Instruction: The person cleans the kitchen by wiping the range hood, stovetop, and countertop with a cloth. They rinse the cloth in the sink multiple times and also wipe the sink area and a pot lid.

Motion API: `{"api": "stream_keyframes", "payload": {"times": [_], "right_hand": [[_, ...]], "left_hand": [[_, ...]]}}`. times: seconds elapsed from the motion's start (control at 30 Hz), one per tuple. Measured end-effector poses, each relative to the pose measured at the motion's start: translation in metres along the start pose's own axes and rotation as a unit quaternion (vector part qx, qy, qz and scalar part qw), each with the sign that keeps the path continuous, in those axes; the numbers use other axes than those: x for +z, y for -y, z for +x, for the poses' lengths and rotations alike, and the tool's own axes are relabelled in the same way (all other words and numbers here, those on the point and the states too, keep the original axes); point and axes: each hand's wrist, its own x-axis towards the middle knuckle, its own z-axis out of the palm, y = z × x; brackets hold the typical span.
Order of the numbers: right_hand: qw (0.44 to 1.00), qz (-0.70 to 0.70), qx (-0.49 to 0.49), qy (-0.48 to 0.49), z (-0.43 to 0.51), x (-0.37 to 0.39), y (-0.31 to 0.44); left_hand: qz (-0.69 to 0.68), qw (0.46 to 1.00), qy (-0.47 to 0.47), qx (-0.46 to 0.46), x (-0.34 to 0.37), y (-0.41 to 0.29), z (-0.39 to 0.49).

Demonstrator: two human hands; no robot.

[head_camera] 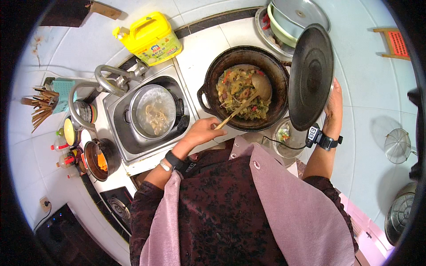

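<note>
A black cast-iron pot (281, 96) with two loop handles stands on the white counter, holding a cooked mix of greens (238, 89) with red pieces. My left hand (204, 131) grips the handle end of a wooden spoon (243, 105), whose bowl lies on the food near the pot's right inner wall. A dark round lid (312, 78) is tilted up at the pot's right side, and my right hand (334, 98) is on its far edge; most of those fingers are hidden behind it.
At left, a sink (121, 143) holds a metal pot (134, 123) of cloudy water and food under a faucet (106, 78). Behind stands a yellow oil jug (154, 40). Bowls on a metal tray (259, 25) are at back right, a glass bowl (291, 151) below the lid.
</note>
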Motion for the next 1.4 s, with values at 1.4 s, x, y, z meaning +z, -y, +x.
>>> {"api": "stream_keyframes", "payload": {"times": [1.4], "right_hand": [[0.878, -0.396, -0.180, 0.199, -0.006, 0.108, -0.011]], "left_hand": [[-0.838, 0.512, 0.019, 0.191, -0.001, 0.116, -0.149]]}}
